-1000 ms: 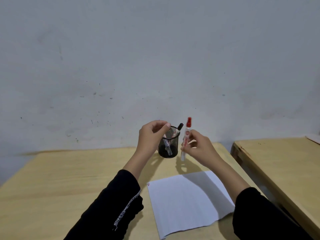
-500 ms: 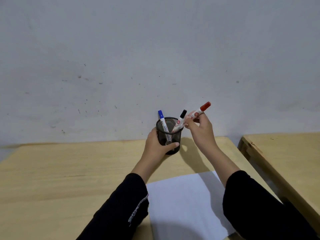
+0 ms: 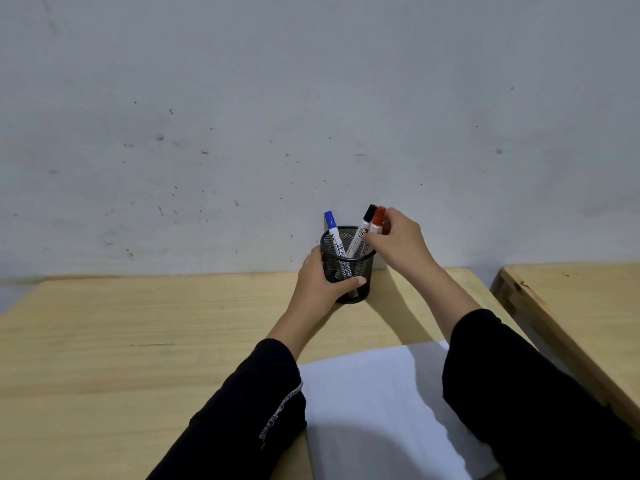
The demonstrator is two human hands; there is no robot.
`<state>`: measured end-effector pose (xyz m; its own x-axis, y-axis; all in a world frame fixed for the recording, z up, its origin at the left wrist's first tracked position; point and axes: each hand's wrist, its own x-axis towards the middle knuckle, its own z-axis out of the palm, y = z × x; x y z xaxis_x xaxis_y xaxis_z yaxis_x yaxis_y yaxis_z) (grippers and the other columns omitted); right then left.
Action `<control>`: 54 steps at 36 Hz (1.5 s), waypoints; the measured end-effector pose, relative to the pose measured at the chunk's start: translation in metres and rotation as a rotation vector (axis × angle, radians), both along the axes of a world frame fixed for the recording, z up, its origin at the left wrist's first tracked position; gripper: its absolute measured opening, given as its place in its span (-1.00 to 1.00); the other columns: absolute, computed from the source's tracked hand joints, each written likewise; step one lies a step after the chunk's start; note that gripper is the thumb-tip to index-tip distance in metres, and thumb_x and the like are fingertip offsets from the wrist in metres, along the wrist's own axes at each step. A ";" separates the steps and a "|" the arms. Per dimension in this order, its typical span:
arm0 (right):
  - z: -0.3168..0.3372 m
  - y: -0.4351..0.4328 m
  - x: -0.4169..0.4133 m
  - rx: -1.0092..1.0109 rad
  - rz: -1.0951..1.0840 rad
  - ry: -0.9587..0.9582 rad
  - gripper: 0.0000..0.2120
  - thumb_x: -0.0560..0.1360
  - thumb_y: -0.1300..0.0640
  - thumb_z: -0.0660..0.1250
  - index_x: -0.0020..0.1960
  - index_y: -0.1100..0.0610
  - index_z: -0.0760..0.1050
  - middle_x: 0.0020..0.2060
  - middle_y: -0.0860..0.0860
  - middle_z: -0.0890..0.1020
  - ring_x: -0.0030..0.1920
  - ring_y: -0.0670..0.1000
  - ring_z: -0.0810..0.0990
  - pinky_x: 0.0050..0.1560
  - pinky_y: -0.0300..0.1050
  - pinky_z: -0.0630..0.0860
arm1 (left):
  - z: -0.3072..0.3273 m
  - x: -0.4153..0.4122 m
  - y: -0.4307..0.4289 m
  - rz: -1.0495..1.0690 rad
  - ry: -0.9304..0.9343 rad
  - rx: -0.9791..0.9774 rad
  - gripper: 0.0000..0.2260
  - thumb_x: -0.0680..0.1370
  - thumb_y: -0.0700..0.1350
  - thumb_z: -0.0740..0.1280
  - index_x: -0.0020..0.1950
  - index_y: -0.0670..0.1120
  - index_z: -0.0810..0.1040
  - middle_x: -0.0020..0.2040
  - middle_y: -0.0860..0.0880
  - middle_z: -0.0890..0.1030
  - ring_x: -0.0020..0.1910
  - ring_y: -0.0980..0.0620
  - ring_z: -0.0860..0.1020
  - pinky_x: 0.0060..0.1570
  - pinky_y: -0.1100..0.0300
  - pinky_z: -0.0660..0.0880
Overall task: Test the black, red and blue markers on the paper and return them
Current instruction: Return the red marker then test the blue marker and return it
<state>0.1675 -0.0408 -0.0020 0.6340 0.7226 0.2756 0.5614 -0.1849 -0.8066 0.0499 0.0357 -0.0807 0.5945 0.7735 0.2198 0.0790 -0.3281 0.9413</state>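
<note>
A black mesh pen cup (image 3: pixel 348 271) stands near the far edge of the wooden table (image 3: pixel 138 341). My left hand (image 3: pixel 320 278) wraps around its left side. Inside it lean a blue-capped marker (image 3: pixel 331 230) on the left and a black-capped marker (image 3: pixel 364 226) on the right. My right hand (image 3: pixel 398 242) pinches the red-capped marker (image 3: pixel 378 220), whose lower end is inside the cup beside the black one. A white sheet of paper (image 3: pixel 377 410) lies near me, partly under my sleeves; I see no marks on its visible part.
A grey wall rises right behind the cup. A second wooden table (image 3: pixel 571 306) stands to the right, with a narrow gap between the two.
My right hand has carried the red marker from beside the cup over its rim and lowered it in next to the black marker. My left hand shifted from the cup's top to its side.
</note>
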 end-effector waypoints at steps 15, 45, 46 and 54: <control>-0.009 0.010 -0.019 0.064 0.048 -0.191 -0.95 0.38 0.29 0.37 -0.18 0.18 0.55 -0.30 0.05 0.59 -0.27 -0.01 0.56 -0.18 -0.23 0.52 | -0.004 0.002 0.003 -0.006 0.020 0.049 -0.40 0.21 0.09 0.52 0.18 0.05 0.42 0.13 0.02 0.54 0.13 0.07 0.54 0.14 0.00 0.53; 0.033 -0.020 -0.042 0.453 0.050 0.115 -0.88 0.44 0.21 0.38 -0.09 0.08 0.45 -0.19 -0.09 0.58 -0.14 -0.04 0.57 -0.11 -0.29 0.50 | 0.016 -0.006 -0.006 0.120 0.111 0.074 -0.52 0.26 -0.08 0.54 0.12 -0.12 0.50 0.08 -0.08 0.51 0.06 0.00 0.53 -0.05 0.23 0.42; 0.037 -0.027 -0.044 0.473 0.054 0.112 -0.88 0.44 0.20 0.38 -0.09 0.07 0.45 -0.18 -0.08 0.58 -0.11 -0.02 0.58 -0.09 -0.27 0.51 | 0.021 -0.010 -0.008 0.131 0.113 0.065 -0.55 0.28 -0.07 0.52 0.11 -0.12 0.50 0.07 -0.07 0.52 0.06 0.00 0.54 -0.04 0.22 0.43; 0.038 -0.091 -0.073 0.509 0.104 0.073 -0.82 0.44 0.24 0.37 -0.15 -0.01 0.43 -0.18 -0.11 0.58 -0.19 -0.27 0.55 -0.20 -0.43 0.46 | 0.083 -0.055 -0.042 0.097 -0.034 0.058 -0.82 0.47 -0.19 0.40 0.06 -0.16 0.54 -0.09 -0.02 0.57 -0.14 0.09 0.53 -0.22 0.50 0.44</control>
